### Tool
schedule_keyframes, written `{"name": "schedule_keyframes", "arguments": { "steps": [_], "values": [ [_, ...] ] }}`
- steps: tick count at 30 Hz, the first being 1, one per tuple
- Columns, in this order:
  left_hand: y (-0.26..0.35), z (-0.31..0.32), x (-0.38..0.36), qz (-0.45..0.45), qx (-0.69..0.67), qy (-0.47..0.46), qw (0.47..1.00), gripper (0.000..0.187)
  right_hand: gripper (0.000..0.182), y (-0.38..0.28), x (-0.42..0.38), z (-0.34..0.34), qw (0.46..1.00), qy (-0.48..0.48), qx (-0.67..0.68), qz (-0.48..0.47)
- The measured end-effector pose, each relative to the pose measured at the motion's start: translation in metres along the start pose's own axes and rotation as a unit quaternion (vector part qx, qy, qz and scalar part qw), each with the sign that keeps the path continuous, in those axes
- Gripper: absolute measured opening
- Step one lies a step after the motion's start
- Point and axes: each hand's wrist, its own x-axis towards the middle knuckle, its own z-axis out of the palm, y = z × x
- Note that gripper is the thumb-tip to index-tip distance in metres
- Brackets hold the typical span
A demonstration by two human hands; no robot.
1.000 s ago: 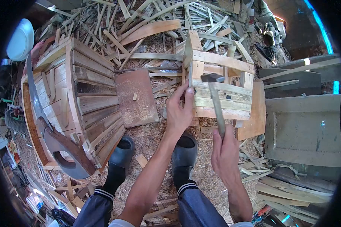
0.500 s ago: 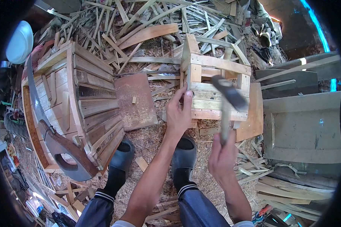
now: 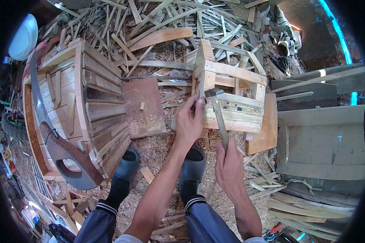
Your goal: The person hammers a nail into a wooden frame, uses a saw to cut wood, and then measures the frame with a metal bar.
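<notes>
A small slatted wooden frame stands in front of me, its pale boards nailed across upright posts. My left hand grips its left edge, thumb on the near side and fingers behind the board. In my right hand is a hammer, held by the lower part of its wooden handle. The metal head lies over the upper slat at the frame's left post, just right of my left thumb. Dark spots mark the middle slats.
On the left, a handsaw rests on a larger slatted wooden box. A brown board lies between box and frame. Scrap strips are heaped at the back. Panels lean on the right, and shavings cover the floor around my shoes.
The hammer head has come down and left, from blurred above the frame's right half to its left post. My left hand keeps its hold on the edge.
</notes>
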Motion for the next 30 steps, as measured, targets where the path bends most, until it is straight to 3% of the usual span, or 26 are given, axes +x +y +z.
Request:
{"name": "schedule_keyframes", "arguments": {
  "steps": [7, 9, 13, 15, 19, 22, 25, 27, 28, 30],
  "values": [
    [0.0, 0.003, -0.001, -0.003, -0.037, 0.011, 0.999, 0.041, 0.014, -0.019, -0.013, -0.007, 0.991, 0.084, 0.099, -0.015],
    [0.003, 0.001, -0.002, -0.023, -0.008, 0.007, 1.0, 0.041, 0.014, 0.001, 0.002, 0.004, 0.999, 0.022, -0.044, -0.005],
    [0.0, 0.001, -0.002, -0.006, -0.016, -0.011, 1.0, 0.042, 0.014, -0.013, -0.006, -0.015, 1.0, 0.002, -0.007, 0.013],
    [-0.003, 0.003, -0.002, 0.003, -0.026, 0.007, 1.0, 0.04, 0.014, -0.025, -0.015, -0.02, 0.993, 0.079, 0.086, -0.019],
    [-0.001, 0.003, -0.001, 0.009, -0.036, 0.007, 0.999, 0.041, 0.013, -0.004, -0.005, -0.002, 0.997, 0.064, 0.052, 0.0],
    [0.0, 0.003, -0.001, 0.0, -0.023, 0.009, 1.0, 0.041, 0.014, 0.0, -0.001, -0.008, 1.0, 0.0, -0.027, -0.002],
    [-0.004, 0.006, -0.003, -0.001, -0.027, 0.019, 0.999, 0.041, 0.014, -0.022, -0.014, -0.022, 0.998, 0.028, 0.051, 0.008],
    [-0.003, 0.006, -0.004, -0.011, -0.041, 0.015, 0.999, 0.04, 0.012, -0.02, -0.02, -0.019, 0.987, 0.136, 0.084, -0.029],
    [-0.006, 0.007, -0.004, -0.011, -0.042, 0.014, 0.999, 0.04, 0.012, -0.009, -0.015, -0.011, 0.987, 0.137, 0.083, -0.028],
    [-0.011, 0.01, -0.002, 0.029, -0.023, 0.056, 0.998, 0.039, 0.013, 0.018, 0.002, 0.006, 0.999, 0.008, -0.05, 0.019]
  ]
}}
